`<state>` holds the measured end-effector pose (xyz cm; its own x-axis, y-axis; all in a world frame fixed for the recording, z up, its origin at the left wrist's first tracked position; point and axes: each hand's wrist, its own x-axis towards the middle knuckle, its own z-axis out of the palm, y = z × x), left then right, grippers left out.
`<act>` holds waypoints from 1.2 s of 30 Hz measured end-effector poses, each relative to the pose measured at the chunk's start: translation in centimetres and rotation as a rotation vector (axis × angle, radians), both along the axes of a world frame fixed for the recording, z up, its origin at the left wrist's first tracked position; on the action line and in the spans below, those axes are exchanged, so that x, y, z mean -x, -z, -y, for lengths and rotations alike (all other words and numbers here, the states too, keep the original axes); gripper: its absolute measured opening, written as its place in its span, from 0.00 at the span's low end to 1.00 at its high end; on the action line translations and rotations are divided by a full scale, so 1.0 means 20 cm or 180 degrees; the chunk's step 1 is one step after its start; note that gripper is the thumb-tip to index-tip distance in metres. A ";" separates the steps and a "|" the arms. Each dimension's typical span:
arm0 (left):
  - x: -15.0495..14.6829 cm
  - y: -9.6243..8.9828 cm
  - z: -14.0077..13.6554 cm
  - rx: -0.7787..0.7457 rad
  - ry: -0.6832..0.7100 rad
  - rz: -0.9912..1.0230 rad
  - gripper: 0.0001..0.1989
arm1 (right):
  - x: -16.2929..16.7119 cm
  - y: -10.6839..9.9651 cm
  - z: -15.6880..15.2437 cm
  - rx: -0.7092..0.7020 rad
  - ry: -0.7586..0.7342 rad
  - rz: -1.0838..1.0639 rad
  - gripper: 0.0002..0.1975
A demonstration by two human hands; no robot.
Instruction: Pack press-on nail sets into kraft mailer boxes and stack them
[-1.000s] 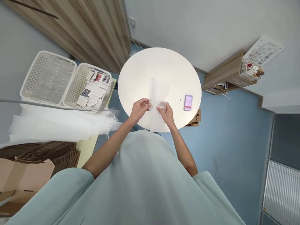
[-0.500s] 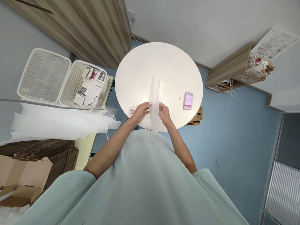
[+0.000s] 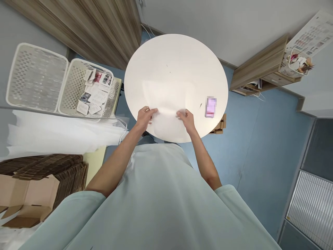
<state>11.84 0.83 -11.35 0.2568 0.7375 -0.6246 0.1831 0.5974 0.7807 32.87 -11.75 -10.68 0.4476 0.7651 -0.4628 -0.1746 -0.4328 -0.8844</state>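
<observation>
A thin, translucent white packing sheet [image 3: 166, 93] lies spread over the near half of the round white table [image 3: 177, 48], its pale outline hard to tell from the tabletop. My left hand [image 3: 144, 117] grips its left side, thumb pointing inward across the sheet. On the opposite side, my right hand [image 3: 187, 119] pinches it between thumb and fingers. The stretch between my hands bends slightly and catches the light. Under my left hand, a small printed item [image 3: 149, 123] is mostly covered.
A blurred pink phone-like item [image 3: 211, 107] rests on the table's right. Two white baskets, one with clear packets [image 3: 39, 78], another with printed cards [image 3: 97, 95], stand left. White sheets [image 3: 62, 133] and flattened cardboard boxes [image 3: 70, 177] lie nearer. Small brown boxes [image 3: 221, 124] sit below the table.
The sheet, earlier a narrow upright fold between my hands, is now opened out flat over the table. My hands have moved apart, the left one farther left.
</observation>
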 end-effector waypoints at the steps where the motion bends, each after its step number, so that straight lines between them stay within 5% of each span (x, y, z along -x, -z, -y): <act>1: 0.01 0.03 -0.02 0.0019 0.0057 -0.0051 0.25 | -0.01 0.03 0.00 0.0046 0.0032 0.0019 0.19; 7: 0.06 0.15 -0.10 0.0341 0.0745 -0.0211 0.30 | -0.05 0.20 -0.03 0.0287 0.0355 0.0008 0.21; 18: 0.09 0.34 -0.13 0.0211 0.0835 -0.0891 0.33 | -0.07 0.45 -0.11 0.0715 0.0413 0.0160 0.20; 22: 0.18 0.39 -0.16 -0.0600 0.1272 -0.1171 0.25 | -0.08 0.52 -0.13 0.0847 0.0391 0.0364 0.16; 26: 0.33 0.43 -0.15 -0.1734 0.2374 -0.1788 0.27 | -0.09 0.58 -0.14 0.0974 0.0311 0.0705 0.10; 30: 0.44 0.45 -0.10 -0.1978 0.3376 -0.2008 0.35 | -0.11 0.61 -0.15 0.1234 0.0231 0.1108 0.08; 36: 0.48 0.45 -0.03 -0.2089 0.3571 -0.2079 0.35 | -0.10 0.59 -0.07 0.1398 0.0435 0.1472 0.18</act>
